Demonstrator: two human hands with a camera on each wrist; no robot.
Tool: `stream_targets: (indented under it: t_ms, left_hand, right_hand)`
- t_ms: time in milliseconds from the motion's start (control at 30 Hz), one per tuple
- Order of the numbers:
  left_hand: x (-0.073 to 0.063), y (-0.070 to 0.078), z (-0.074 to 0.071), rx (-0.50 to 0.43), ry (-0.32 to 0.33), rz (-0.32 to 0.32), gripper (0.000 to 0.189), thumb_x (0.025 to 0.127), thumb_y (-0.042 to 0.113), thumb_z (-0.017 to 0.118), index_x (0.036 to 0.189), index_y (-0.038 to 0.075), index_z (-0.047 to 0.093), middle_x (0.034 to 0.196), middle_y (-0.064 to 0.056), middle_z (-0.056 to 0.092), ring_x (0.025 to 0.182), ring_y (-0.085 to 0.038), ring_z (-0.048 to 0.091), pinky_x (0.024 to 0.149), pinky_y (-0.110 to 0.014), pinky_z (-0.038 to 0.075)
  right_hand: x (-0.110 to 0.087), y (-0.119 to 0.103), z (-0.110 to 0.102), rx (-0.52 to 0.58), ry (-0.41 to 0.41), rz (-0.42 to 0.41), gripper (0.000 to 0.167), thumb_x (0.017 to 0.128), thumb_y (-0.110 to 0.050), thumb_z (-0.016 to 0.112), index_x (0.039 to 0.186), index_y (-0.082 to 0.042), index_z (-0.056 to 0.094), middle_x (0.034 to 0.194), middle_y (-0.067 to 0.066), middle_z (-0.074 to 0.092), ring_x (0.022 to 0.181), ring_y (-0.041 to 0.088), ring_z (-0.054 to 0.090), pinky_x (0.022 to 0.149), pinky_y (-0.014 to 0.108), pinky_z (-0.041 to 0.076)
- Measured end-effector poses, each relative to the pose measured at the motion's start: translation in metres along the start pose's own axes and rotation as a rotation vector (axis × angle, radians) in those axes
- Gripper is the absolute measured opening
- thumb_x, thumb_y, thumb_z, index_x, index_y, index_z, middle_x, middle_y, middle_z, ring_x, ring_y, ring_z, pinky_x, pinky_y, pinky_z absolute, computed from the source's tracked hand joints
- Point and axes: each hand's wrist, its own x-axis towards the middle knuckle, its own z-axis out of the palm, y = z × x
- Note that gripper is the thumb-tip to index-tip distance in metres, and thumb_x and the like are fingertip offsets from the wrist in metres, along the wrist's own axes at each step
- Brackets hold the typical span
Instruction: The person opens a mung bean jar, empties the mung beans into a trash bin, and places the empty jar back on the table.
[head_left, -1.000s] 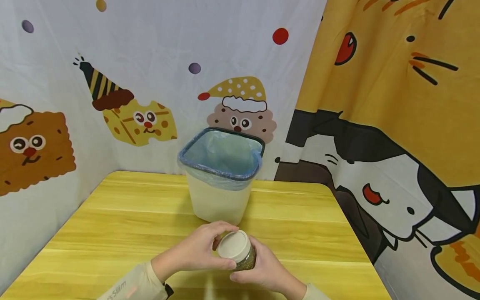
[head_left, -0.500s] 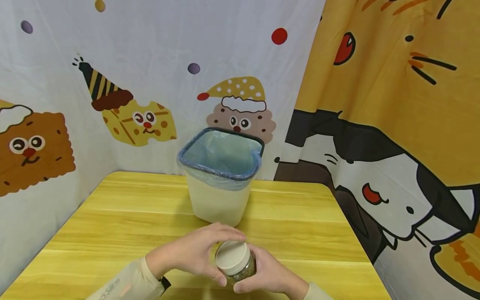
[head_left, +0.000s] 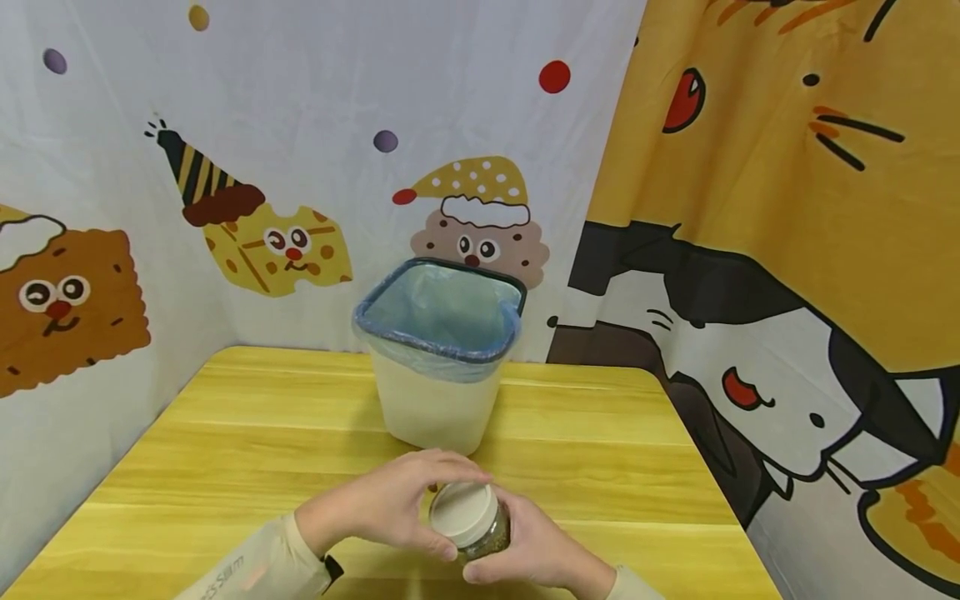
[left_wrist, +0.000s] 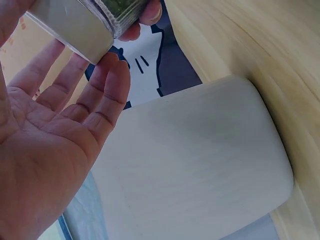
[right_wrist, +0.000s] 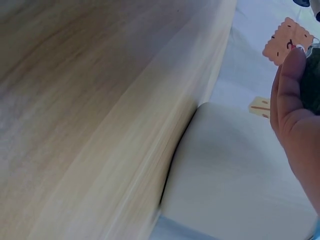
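A small clear jar (head_left: 491,540) with dark green-brown contents is held above the table, tilted, near the front. My right hand (head_left: 536,546) grips its glass body from the right, thumb in front. On top sits a cream lid (head_left: 462,512), with my left hand (head_left: 390,507) curled round it, fingers behind and thumb in front. In the left wrist view, fingertips touch the rim of the lid (left_wrist: 75,32); the thumb's contact is mostly cut off. The right wrist view catches only part of the jar (right_wrist: 311,82) beside my right fingers.
Behind the hands a white bin (head_left: 438,408) stands on the table, its mouth covered by a blue plastic liner (head_left: 435,343). The yellow wood-grain table (head_left: 247,450) reaches back to a cartoon-printed curtain (head_left: 300,100).
Both hands and the jar have come slightly lower and nearer. My left hand's fingers and thumb shifted round the lid early on; little moved in the last half second.
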Motion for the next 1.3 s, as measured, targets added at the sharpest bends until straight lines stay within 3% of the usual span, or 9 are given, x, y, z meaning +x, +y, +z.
stream_targets:
  t_ms: [167,267,400,600,933,1167,1300]
  left_hand:
    - [0.001,-0.003,0.004,0.001,0.051,-0.026,0.074,0.089,0.044,0.088,0.154,0.021,0.059,0.149,-0.001,0.065,0.137,-0.023,0.061,0.11,-0.038,0.057]
    - [0.002,-0.005,0.009,0.024,0.106,-0.034,0.073,0.089,0.043,0.088,0.153,0.021,0.06,0.146,-0.002,0.067,0.134,-0.021,0.063,0.107,-0.035,0.058]
    - [0.003,-0.007,0.013,0.027,0.152,-0.048,0.073,0.087,0.041,0.09,0.15,0.017,0.062,0.143,-0.002,0.068,0.13,-0.019,0.064,0.102,-0.031,0.059]
    - [0.003,-0.006,0.012,0.006,0.126,-0.076,0.08,0.087,0.045,0.089,0.153,0.014,0.059,0.143,-0.004,0.067,0.124,-0.015,0.065,0.093,-0.028,0.06]
    - [0.001,-0.002,0.001,0.025,0.046,-0.068,0.096,0.08,0.048,0.094,0.159,0.014,0.051,0.157,-0.004,0.058,0.143,-0.026,0.058,0.113,-0.041,0.056]
    - [0.003,0.004,-0.005,0.052,-0.053,-0.061,0.094,0.078,0.039,0.098,0.159,0.025,0.052,0.156,0.006,0.059,0.142,-0.016,0.058,0.116,-0.037,0.054]
    - [0.002,0.005,-0.006,0.039,-0.072,-0.053,0.088,0.08,0.035,0.097,0.157,0.025,0.054,0.152,0.008,0.062,0.138,-0.012,0.06,0.113,-0.032,0.055]
  right_hand:
    - [0.0,-0.001,0.006,-0.109,0.136,0.011,0.073,0.091,-0.02,0.084,0.155,-0.023,0.048,0.138,0.004,0.067,0.118,0.017,0.069,0.098,0.027,0.06]
    - [-0.001,-0.002,0.011,-0.192,0.231,0.02,0.078,0.089,-0.021,0.086,0.156,-0.018,0.047,0.135,0.005,0.067,0.114,0.013,0.068,0.094,0.025,0.06]
    - [-0.001,-0.001,0.013,-0.241,0.285,0.026,0.081,0.087,-0.021,0.087,0.156,-0.011,0.047,0.135,0.007,0.066,0.112,0.011,0.067,0.092,0.024,0.059]
    - [-0.001,0.0,0.011,-0.226,0.257,0.035,0.077,0.087,-0.022,0.087,0.153,-0.013,0.049,0.134,0.006,0.067,0.113,0.011,0.068,0.092,0.024,0.059]
    - [-0.001,-0.002,0.003,-0.12,0.14,0.021,0.068,0.088,-0.018,0.086,0.149,-0.023,0.054,0.133,0.002,0.07,0.116,0.016,0.07,0.099,0.026,0.059]
    - [-0.001,-0.002,0.002,-0.039,0.036,0.035,0.063,0.091,-0.025,0.084,0.147,-0.021,0.055,0.135,0.002,0.069,0.118,0.018,0.07,0.101,0.028,0.059]
    - [-0.001,-0.002,0.003,-0.034,0.011,0.044,0.065,0.093,-0.027,0.083,0.15,-0.021,0.052,0.138,0.001,0.067,0.12,0.019,0.068,0.102,0.029,0.059]
